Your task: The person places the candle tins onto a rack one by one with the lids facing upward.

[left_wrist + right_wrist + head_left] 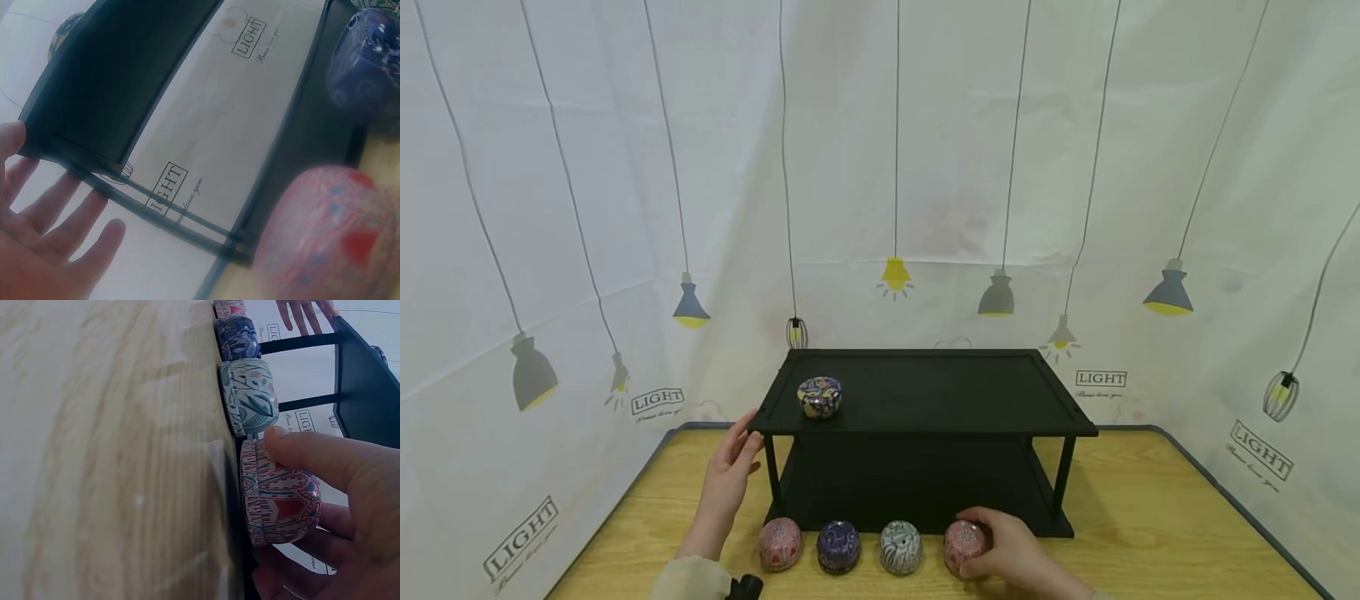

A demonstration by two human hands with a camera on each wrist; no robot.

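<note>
My right hand (1011, 554) holds a round pink patterned tin (964, 546) at the right end of a row, thumb on the near side and fingers on the far side. Left of it stand a white-and-green tin (900, 547), a dark blue tin (838, 547) and another pink tin (780, 544). A two-tier black shelf (925, 392) rises behind the row. At its upper left front corner, my left hand (730, 467) touches the edge with fairly straight fingers (90, 215). On the top board, toward the left, sits a blue-and-yellow tin (819, 397).
The shelf stands on a wood-grain table (1142, 500) with a dark rim. Behind and beside it hangs a pale curtain (850, 167) printed with lamps. Thin black posts (1063, 471) hold the upper board above the lower one.
</note>
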